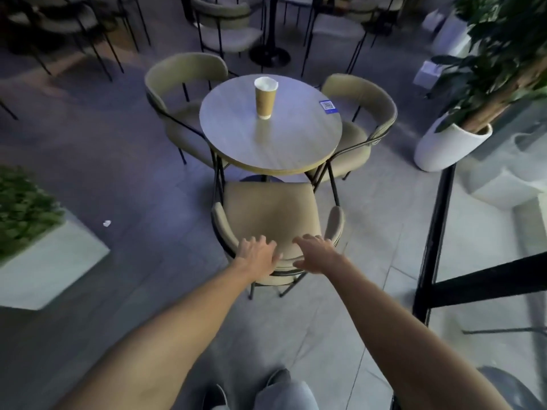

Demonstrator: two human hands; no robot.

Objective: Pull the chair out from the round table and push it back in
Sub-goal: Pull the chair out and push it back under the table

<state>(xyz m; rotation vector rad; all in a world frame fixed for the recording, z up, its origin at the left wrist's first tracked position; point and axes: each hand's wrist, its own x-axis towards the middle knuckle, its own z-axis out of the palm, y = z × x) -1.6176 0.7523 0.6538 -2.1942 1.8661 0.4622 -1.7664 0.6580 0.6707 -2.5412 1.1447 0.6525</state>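
A beige padded chair (268, 211) with a curved backrest and thin black legs stands at the near side of the round wooden table (293, 143). Its seat is almost wholly outside the table's edge. My left hand (257, 255) lies on top of the backrest with fingers spread. My right hand (316, 253) rests beside it on the same backrest, fingers apart and flat rather than curled round it. Both arms reach forward from the bottom of the view.
A paper cup (265, 97) and a blue sticker (328, 106) are on the table. Two matching chairs (177, 84) (364, 113) flank it. A white planter (44, 261) sits left, a potted tree (444, 143) and a black glass frame (435, 241) right.
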